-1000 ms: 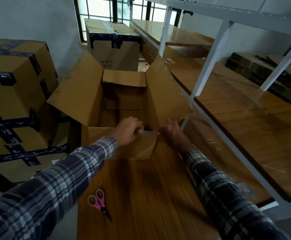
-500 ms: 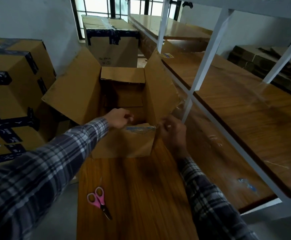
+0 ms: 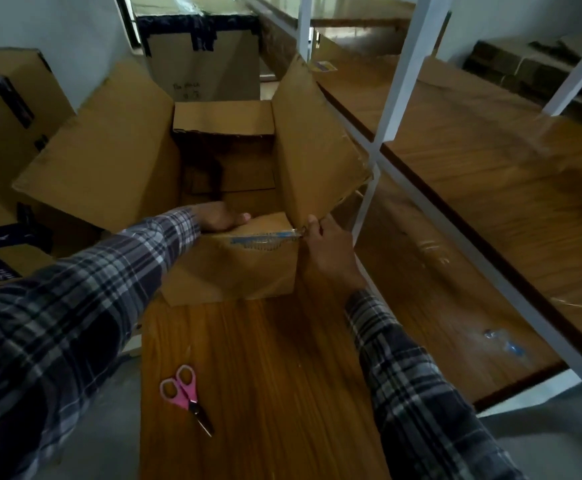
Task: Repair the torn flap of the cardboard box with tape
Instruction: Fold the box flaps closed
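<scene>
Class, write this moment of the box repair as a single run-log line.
step: taping near flap | left hand: presses flap fold | right hand: pinches tape end at corner | scissors: idle on table

Cardboard box (image 3: 227,268): matt brown corrugated board. Tape (image 3: 265,237): glossy, clear, wrinkled. Table (image 3: 265,375): polished wood grain. Scissors (image 3: 184,393): pink plastic handles. Shelf frame (image 3: 404,74): white-painted metal.

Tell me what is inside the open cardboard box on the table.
The open cardboard box shows only bare cardboard walls and a dark far interior; no contents are visible. The left hand and near flap cover the near part of the floor.
</scene>
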`<action>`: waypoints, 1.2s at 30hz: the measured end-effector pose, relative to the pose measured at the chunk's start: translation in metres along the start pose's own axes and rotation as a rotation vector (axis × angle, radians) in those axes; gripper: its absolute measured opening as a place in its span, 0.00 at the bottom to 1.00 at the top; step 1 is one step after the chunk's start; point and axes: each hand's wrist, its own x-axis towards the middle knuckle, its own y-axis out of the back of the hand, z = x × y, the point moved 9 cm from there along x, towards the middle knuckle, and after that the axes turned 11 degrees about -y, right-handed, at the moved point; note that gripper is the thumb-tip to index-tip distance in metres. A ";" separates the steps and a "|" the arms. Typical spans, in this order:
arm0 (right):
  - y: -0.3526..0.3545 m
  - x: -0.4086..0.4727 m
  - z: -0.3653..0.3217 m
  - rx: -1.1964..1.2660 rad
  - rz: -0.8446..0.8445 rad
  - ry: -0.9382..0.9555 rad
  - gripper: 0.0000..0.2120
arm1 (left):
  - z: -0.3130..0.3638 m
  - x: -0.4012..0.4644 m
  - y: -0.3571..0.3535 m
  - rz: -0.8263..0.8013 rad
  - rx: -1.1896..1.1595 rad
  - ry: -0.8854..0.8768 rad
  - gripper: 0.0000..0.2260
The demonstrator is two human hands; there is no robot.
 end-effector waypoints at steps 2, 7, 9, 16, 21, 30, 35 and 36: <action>-0.001 -0.001 0.001 0.053 0.001 0.016 0.16 | 0.011 -0.011 0.035 0.266 -0.043 -0.070 0.31; -0.006 0.000 0.005 0.109 0.027 -0.008 0.19 | 0.041 -0.046 0.097 0.503 -0.115 -0.236 0.13; -0.006 0.001 0.010 0.108 0.032 -0.035 0.19 | 0.053 -0.049 0.104 0.475 -0.077 -0.262 0.11; -0.004 0.002 0.007 0.048 0.025 -0.028 0.19 | 0.053 -0.054 0.125 0.581 -0.010 -0.233 0.11; -0.002 -0.001 0.008 0.022 0.018 -0.040 0.19 | 0.058 -0.049 0.118 0.520 -0.032 -0.196 0.10; -0.002 -0.003 0.004 -0.007 0.021 -0.018 0.19 | 0.051 -0.046 0.127 0.546 -0.011 -0.170 0.11; 0.000 -0.004 0.003 0.010 0.017 -0.023 0.21 | 0.053 -0.043 0.121 0.495 -0.021 -0.164 0.10; 0.000 -0.003 0.004 0.006 0.020 -0.021 0.21 | 0.055 -0.042 0.120 0.473 -0.019 -0.168 0.10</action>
